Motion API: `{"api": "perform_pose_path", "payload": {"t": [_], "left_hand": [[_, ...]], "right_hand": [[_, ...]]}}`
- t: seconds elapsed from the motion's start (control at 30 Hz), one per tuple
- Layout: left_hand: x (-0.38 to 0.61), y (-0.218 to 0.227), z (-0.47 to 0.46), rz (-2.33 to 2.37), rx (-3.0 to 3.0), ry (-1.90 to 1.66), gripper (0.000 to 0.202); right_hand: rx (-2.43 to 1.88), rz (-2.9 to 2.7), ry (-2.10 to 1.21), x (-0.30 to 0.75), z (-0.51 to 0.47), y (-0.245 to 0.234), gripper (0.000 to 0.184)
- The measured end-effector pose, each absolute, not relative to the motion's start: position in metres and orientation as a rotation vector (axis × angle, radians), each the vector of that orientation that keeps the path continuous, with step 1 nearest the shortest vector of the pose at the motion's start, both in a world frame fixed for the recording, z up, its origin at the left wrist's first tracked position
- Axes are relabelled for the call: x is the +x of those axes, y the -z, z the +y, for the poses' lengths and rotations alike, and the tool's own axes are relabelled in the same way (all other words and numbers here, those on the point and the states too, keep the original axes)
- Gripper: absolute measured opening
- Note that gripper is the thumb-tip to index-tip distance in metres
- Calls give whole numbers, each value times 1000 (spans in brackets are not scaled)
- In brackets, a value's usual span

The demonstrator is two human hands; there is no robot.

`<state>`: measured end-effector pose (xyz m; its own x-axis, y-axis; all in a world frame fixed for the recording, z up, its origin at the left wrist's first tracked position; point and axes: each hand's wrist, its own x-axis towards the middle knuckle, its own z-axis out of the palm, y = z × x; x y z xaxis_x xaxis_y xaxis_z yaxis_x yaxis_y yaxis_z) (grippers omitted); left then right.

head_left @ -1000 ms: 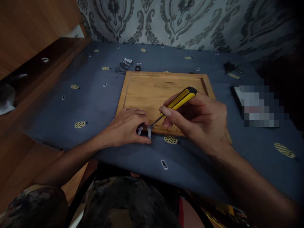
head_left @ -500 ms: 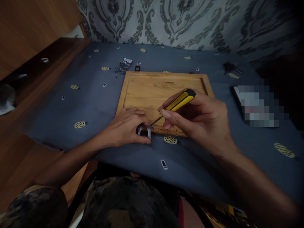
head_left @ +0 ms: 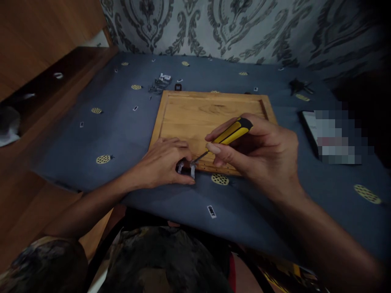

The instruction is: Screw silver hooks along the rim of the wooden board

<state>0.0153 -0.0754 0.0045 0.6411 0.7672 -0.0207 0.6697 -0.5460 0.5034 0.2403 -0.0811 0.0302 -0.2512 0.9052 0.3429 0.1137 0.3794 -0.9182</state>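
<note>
The right hand (head_left: 259, 150), at about four o'clock from the middle of the wooden board (head_left: 189, 118), was closed around a yellow and black screwdriver (head_left: 233, 131); the left hand (head_left: 166, 165), at about eight o'clock, seemed to pinch a small metal fitting (head_left: 192, 171) between thumb and forefinger. This fitting was at about seven o'clock, on the near edge of the board; the shaft slanted down to its upper end, but whether the tip sat in a screw head was too small to tell.

The main danger, in my judgement, was a slip of the tip; the shaft was clearly tilted, so a sideways push could throw it out of its seat, and the left forefinger was just beside it. If the pinch became weak, the fitting could turn on the edge and lose its line; too much force could perhaps split the wood, because the fitting stood so near to the border. The board lay on the cloth-covered counter (head_left: 116, 134), and this cloth might slide under pressure. At ten o'clock, loose metal parts (head_left: 160, 81) lay just beyond the board's corner; a shifting board could scatter them.
</note>
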Motion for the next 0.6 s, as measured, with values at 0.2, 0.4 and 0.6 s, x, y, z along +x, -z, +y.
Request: {"api": "perform_pose_path", "payload": {"t": [0.2,0.4,0.6], "left_hand": [[15,-3,-75,1126,2409,-298,34],[15,-2,-76,1119,2417,-318,32],[15,-5,-76,1117,2401,-299,31]], "right_hand": [[-869,-1585,-809,233,-84,-24,31],[-896,-1541,-689,237,-83,-30,26],[-948,-1607,-700,238,-84,-27,27]]}}
